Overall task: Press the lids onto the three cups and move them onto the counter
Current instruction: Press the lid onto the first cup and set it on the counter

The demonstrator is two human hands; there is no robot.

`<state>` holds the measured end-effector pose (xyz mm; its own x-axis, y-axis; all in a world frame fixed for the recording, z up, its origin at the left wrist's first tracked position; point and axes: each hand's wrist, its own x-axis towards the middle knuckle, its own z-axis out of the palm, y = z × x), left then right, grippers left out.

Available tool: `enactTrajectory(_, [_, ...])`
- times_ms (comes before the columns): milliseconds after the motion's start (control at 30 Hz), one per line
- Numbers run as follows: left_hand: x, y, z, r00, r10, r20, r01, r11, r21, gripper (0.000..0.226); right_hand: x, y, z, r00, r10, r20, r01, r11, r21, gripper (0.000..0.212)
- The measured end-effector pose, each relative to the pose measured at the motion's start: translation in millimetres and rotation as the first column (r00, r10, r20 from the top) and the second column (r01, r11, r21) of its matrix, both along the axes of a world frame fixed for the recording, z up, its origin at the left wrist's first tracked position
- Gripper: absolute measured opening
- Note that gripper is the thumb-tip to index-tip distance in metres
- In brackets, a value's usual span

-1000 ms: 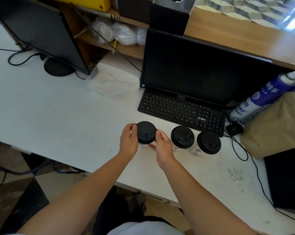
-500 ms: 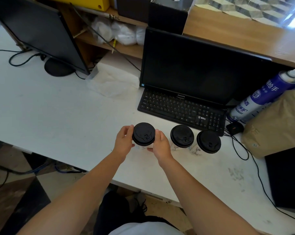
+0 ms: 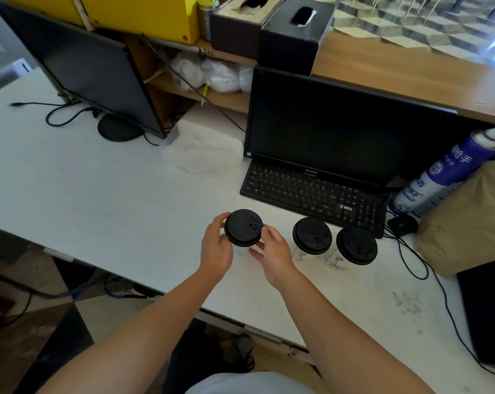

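Matt black plastic, faintly embossed, for the left lid (image 3: 243, 227), middle lid (image 3: 312, 236) and right lid (image 3: 356, 245). Thin clear plastic with pale print on the middle cup (image 3: 299, 255). Smooth matt white across the bench (image 3: 98, 194), scuffed grey near right. Warm wood grain along the far counter (image 3: 397, 66). Glossy printed spray can (image 3: 445, 174), creased brown paper bag (image 3: 473, 217) at right; matt black plastic keyboard (image 3: 311, 191).

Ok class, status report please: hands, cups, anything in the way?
Left hand and right hand both grip left cup, lidded. Middle cup and right cup lidded, on table. Monitor stands between cups and counter.
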<state>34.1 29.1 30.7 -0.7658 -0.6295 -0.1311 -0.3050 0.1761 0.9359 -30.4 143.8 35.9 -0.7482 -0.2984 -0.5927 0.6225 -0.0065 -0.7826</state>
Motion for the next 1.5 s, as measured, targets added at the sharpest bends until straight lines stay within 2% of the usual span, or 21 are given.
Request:
enactTrajectory(67, [-0.1,-3.3,1.2,0.999,0.044,0.017,-0.045,0.997,0.056,0.041,-1.3,0.5,-0.1,1.0,0.001,0.016,-0.001,1.0,0.014,0.03])
enactTrajectory(167, [-3.9,-11.4,0.4,0.996,0.076,0.038,-0.078,0.996,0.042,0.016,-4.4,-0.7,0.4,0.999,0.026,0.022,-0.028,0.996,0.079,0.035])
enactTrajectory(333, [-4.9,-18.9,-4.2,0.995,0.063,0.08,-0.068,0.996,0.055,0.022,-2.6,-4.0,-3.7,0.996,0.092,-0.005,-0.091,0.984,0.152,0.04])
enactTrajectory(500, [-2.0,-21.4,-10.8,0.989,0.018,0.148,-0.053,0.97,0.236,0.027,-2.7,-2.2,-6.3,0.975,0.195,-0.111,-0.158,0.947,0.278,0.037])
enactTrajectory(633, [-2.4,-23.3,-6.9,0.991,0.001,0.134,-0.016,0.994,0.112,0.018,-5.3,-2.8,-3.2,0.945,0.251,-0.209,-0.156,0.909,0.386,0.037])
enactTrajectory(733, [-4.8,-26.6,-3.3,0.986,-0.1,0.134,0.101,0.995,-0.002,0.022,-7.8,-3.6,1.6,0.907,0.323,-0.272,-0.173,0.872,0.458,0.034])
enactTrajectory(800, [-6.8,-27.0,-0.2,0.978,-0.153,0.139,0.16,0.986,-0.04,0.027,-8.9,-5.4,4.5,0.932,0.288,-0.219,-0.176,0.891,0.418,0.032])
enactTrajectory(900, [-6.4,-20.9,5.6,0.979,-0.174,0.103,0.176,0.984,-0.007,0.039,-6.2,-6.7,6.6,0.991,0.111,-0.081,-0.092,0.974,0.205,0.028])
enactTrajectory(967, [-2.5,-14.7,7.0,0.988,-0.144,0.057,0.138,0.986,0.089,0.042,-1.9,-1.8,6.1,0.999,0.033,-0.029,-0.031,0.996,0.088,0.03])
enactTrajectory(1067, [2.4,-7.9,7.2,0.998,-0.053,0.041,0.039,0.958,0.284,0.031,3.1,8.5,2.0,1.0,-0.014,0.024,0.014,1.0,-0.016,0.031])
enactTrajectory(1167, [1.8,-6.2,4.9,0.996,-0.002,0.084,-0.026,0.946,0.324,0.018,4.3,11.8,-0.7,1.0,0.01,0.002,-0.01,0.999,0.052,0.031])
enactTrajectory(1333, [0.3,-6.7,1.0,0.992,0.059,0.113,-0.1,0.913,0.395,0.025,4.5,7.7,-2.6,0.994,0.077,-0.074,-0.064,0.984,0.168,0.034])
enactTrajectory(1400, [0.5,-6.0,-0.9,0.993,0.042,0.113,-0.081,0.926,0.369,0.027,3.9,6.7,-1.9,0.991,0.092,-0.096,-0.072,0.978,0.198,0.035])
enactTrajectory(1500, [2.2,0.6,-2.1,0.994,-0.028,0.109,-0.001,0.968,0.252,0.027,4.9,8.9,0.8,0.983,0.131,-0.127,-0.094,0.959,0.266,0.036])
